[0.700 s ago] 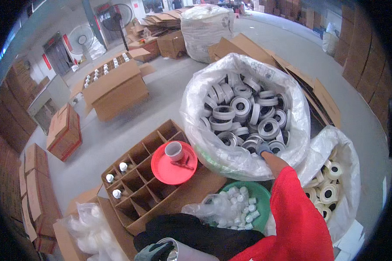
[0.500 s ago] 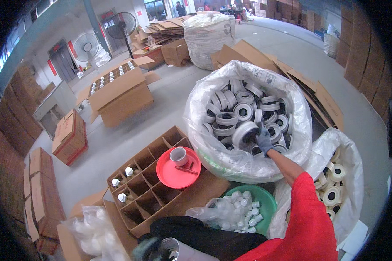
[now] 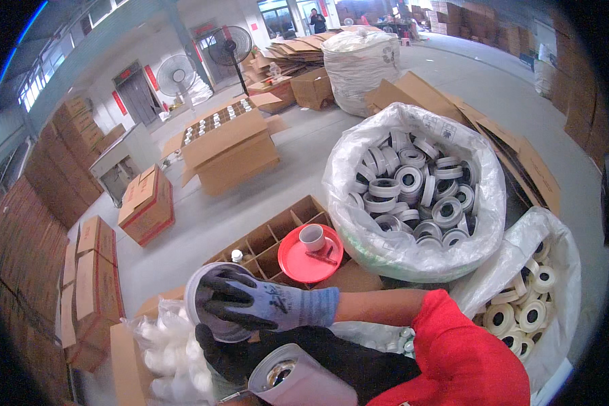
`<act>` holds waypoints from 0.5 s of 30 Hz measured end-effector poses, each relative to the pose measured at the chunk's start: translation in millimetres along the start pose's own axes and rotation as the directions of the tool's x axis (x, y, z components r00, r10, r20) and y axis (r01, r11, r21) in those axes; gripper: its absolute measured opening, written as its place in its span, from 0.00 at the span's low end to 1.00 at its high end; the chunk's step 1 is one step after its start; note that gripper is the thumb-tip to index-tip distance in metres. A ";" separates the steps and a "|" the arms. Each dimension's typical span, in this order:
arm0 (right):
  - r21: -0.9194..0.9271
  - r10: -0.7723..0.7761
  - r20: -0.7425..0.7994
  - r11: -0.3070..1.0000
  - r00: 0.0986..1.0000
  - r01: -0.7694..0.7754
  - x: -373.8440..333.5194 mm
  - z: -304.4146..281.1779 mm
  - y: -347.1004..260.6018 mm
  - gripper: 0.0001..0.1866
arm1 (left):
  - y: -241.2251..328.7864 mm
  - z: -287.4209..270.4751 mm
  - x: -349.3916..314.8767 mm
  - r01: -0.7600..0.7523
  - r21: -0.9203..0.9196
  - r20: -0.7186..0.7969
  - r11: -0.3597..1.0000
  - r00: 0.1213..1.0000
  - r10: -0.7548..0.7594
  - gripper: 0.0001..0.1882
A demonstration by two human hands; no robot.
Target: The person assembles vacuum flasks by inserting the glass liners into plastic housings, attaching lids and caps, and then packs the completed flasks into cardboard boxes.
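Note:
My right hand (image 3: 267, 304), in a blue-grey glove with black fingers, grips a round, hollow grey-white ring-shaped part (image 3: 195, 298), its fingers over the opening. Below it, my left hand (image 3: 224, 355), in a dark glove, is curled against the part's lower edge; most of its fingers are hidden. Close beneath the left hand a pale grey cylinder (image 3: 311, 382) lies tilted, with a shiny metal piece inside its mouth. Several similar grey ring parts (image 3: 446, 212) fill a large plastic-lined bag (image 3: 358, 250) at the right.
A red tray (image 3: 298, 267) with a grey cup (image 3: 312, 237) rests on a divided carton (image 3: 267, 237) holding white-capped bottles. At the lower left, a box contains plastic-wrapped white pieces (image 3: 172, 358). A bag of cream rings (image 3: 499, 318) stands far right. Cartons (image 3: 147, 206) and fans (image 3: 230, 46) lie beyond.
My right hand has come out of the large bag with a grey ring part and moved left to my left hand, which has risen. The view has shifted left.

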State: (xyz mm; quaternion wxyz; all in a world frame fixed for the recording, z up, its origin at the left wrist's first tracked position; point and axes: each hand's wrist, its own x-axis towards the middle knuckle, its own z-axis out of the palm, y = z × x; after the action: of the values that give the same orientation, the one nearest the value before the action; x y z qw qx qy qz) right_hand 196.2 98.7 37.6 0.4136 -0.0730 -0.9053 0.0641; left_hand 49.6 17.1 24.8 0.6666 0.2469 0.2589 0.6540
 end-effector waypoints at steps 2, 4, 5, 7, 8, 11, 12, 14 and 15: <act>-0.047 -0.025 -0.089 0.999 0.996 0.021 8.4 18.5 -8.7 0.31 | 3.5 -14.1 -16.4 -0.078 -0.080 -0.121 0.994 0.990 0.068 0.34; 0.606 0.494 -0.137 0.727 0.858 -0.322 18.6 36.2 -22.1 0.28 | 7.4 -26.3 -21.6 -0.134 -0.109 -0.195 0.985 0.974 0.111 0.34; 0.714 0.586 -0.045 0.586 0.809 -0.384 20.2 38.1 -24.0 0.23 | 2.9 -36.5 -10.4 -0.241 0.153 -0.213 0.958 0.939 0.270 0.33; 0.699 0.452 0.242 0.532 0.859 -0.477 21.2 36.4 -16.5 0.15 | 3.1 -69.5 -7.7 -0.312 0.671 -0.184 0.673 0.809 0.559 0.35; 0.661 0.429 0.291 0.556 0.855 -0.504 9.9 33.9 -7.3 0.12 | 2.1 -74.5 -12.3 -0.252 0.788 -0.177 0.562 0.782 0.598 0.36; 0.386 0.553 -0.028 0.775 0.833 -0.501 -2.1 39.2 -22.0 0.23 | 19.4 -49.8 -1.2 -0.334 0.497 -0.165 0.801 0.869 0.465 0.37; 0.229 0.480 -0.080 0.862 0.874 -0.453 2.0 39.3 -28.4 0.27 | 22.5 -35.8 -5.0 -0.350 0.284 -0.115 0.893 0.912 0.394 0.37; -0.171 0.072 -0.074 0.982 0.995 -0.083 12.0 34.9 -20.6 0.34 | 28.8 -21.1 -13.8 -0.286 -0.011 -0.055 0.958 0.957 0.285 0.36; -0.208 0.052 -0.046 0.976 0.998 -0.060 8.6 46.4 -15.8 0.36 | 26.1 -23.7 -18.4 -0.240 -0.094 -0.049 0.966 0.970 0.236 0.35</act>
State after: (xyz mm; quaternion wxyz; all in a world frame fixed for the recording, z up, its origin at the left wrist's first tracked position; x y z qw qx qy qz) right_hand 154.2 82.2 16.7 0.4197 -0.1429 -0.8961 -0.0213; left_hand 14.2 -0.9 24.9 0.5896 0.2306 0.2071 0.7458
